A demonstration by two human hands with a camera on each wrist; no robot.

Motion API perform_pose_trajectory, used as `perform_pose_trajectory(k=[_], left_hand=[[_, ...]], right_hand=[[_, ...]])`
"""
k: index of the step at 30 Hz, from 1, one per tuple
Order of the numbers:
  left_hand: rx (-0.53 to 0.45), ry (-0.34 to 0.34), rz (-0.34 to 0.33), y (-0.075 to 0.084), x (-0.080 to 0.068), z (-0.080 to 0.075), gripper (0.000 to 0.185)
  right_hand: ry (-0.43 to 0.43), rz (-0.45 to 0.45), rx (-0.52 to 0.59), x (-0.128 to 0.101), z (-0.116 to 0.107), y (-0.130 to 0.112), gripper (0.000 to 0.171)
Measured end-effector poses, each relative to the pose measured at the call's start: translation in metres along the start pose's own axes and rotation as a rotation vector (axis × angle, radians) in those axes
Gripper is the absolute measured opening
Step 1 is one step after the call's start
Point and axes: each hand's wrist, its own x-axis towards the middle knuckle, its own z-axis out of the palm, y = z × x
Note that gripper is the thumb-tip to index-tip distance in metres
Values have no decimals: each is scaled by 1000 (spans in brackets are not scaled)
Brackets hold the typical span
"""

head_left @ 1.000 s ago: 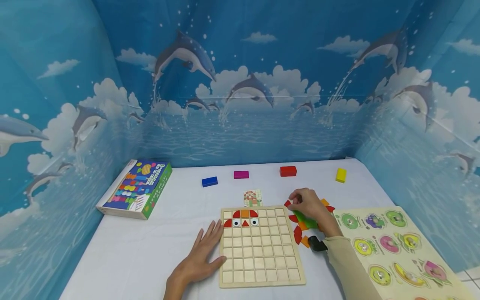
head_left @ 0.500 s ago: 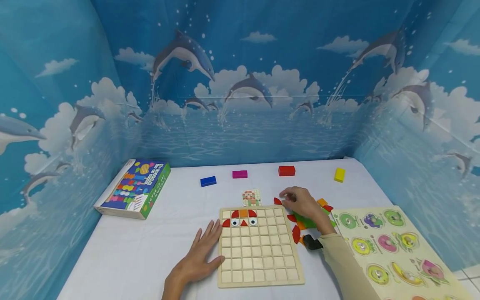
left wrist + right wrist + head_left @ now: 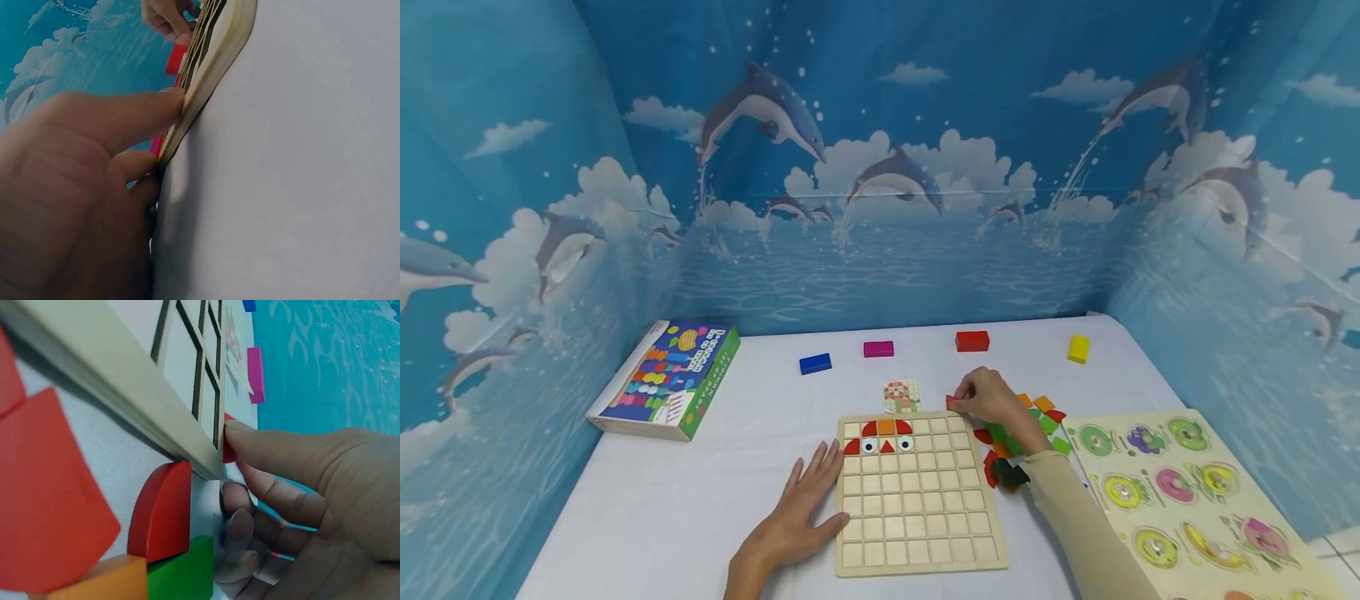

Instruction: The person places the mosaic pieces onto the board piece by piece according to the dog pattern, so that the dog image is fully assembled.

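— Where is the right hand (image 3: 992,402)?

— At the far right corner of the pale wooden grid board (image 3: 917,492), which lies flat on the white table (image 3: 700,500). Its fingers are curled together, pinching a small red wooden piece (image 3: 952,402) right at the board's edge — the right wrist view shows the fingertip (image 3: 240,432) pressing that red piece (image 3: 227,450) against the board's rim (image 3: 119,394).

— And the left hand (image 3: 801,517)?

— Flat on the table, fingers straight and slightly apart, fingertips touching the board's left edge. In the left wrist view the thumb (image 3: 125,115) presses against the side of the board (image 3: 212,56).

— What's on the board?

— A few red and orange pieces with two round eyes (image 3: 887,437) fill cells in its top rows.

— And around it?

— A heap of loose red, orange and green wooden pieces (image 3: 1022,429) lies just right of the board, under the right wrist. A small pattern card (image 3: 902,396) sits just beyond the board's far edge. Farther back stand a blue block (image 3: 815,363), a magenta block (image 3: 878,348), a red block (image 3: 972,341) and a yellow block (image 3: 1078,348), well apart. A colourful box (image 3: 666,379) lies far left; a fruit peg puzzle (image 3: 1180,500) lies right.
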Motion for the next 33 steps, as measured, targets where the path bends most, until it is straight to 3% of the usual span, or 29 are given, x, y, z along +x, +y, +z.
perform_pose_trajectory(k=[6, 14, 21, 29, 33], left_hand=[[-10, 9, -2, 0, -1, 1, 88], [-26, 49, 57, -5, -5, 3, 87], [-17, 21, 13, -1, -4, -1, 87], [-29, 37, 58, -3, -5, 1, 87], [-33, 42, 84, -4, -4, 1, 87]], right_hand=[[37, -25, 43, -5, -1, -1, 11], [48, -119, 125, -21, 8, -17, 5], [13, -111, 155, -31, 24, -29, 6], [4, -129, 105, -38, 37, -37, 11], [1, -180, 69, -39, 37, -39, 14]])
